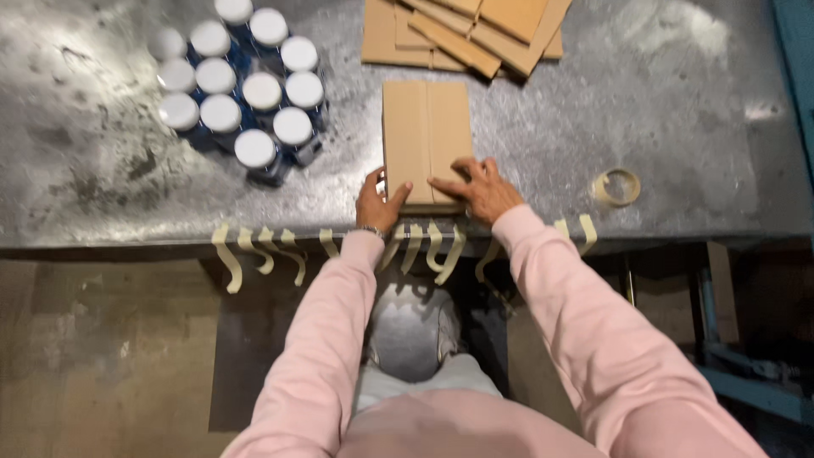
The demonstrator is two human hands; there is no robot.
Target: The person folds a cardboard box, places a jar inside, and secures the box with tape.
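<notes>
A flat folded cardboard box [426, 136] lies on the grey metal table [661, 110], its long side pointing away from me. My left hand [378, 202] grips its near left corner, thumb on top. My right hand [480, 188] rests flat on its near right corner with fingers spread. Both arms wear pink sleeves.
A cluster of several white-capped dark bottles [242, 85] stands at the back left. A stack of flat cardboard pieces [466, 32] lies beyond the box. A roll of masking tape [616, 187] sits at right. Several tape strips [263, 250] hang from the table's front edge.
</notes>
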